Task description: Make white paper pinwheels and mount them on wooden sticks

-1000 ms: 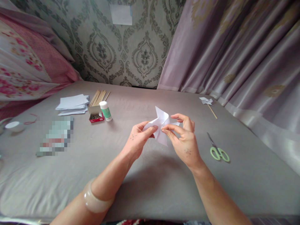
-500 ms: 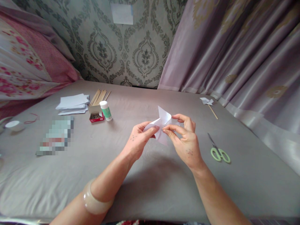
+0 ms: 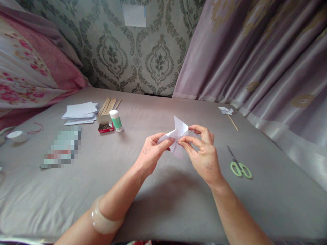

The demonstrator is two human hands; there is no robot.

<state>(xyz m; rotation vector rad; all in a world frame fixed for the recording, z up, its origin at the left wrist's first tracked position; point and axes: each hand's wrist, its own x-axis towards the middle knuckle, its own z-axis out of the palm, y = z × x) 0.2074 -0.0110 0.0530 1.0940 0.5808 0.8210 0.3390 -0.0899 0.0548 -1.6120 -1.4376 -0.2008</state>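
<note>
A white paper pinwheel with curled blades is held up between both hands, above the grey cloth. My left hand is closed on its left side, thumb on the front near the middle. My right hand pinches thumb and index finger together at the pinwheel's centre, and another of its fingers touches the upper right blade. Something small and dark shows at those fingertips, too small to name. Nearest to the right hand on the cloth lie scissors with pale green handles.
At the back left are a paper stack, wooden sticks, a red box of small metal pieces and a white-green glue stick. A blurred-out packet lies left. Another pinwheel on a stick lies far right.
The whole view has shifted very slightly. Both hands keep the same hold on the pinwheel, with no other visible change.
</note>
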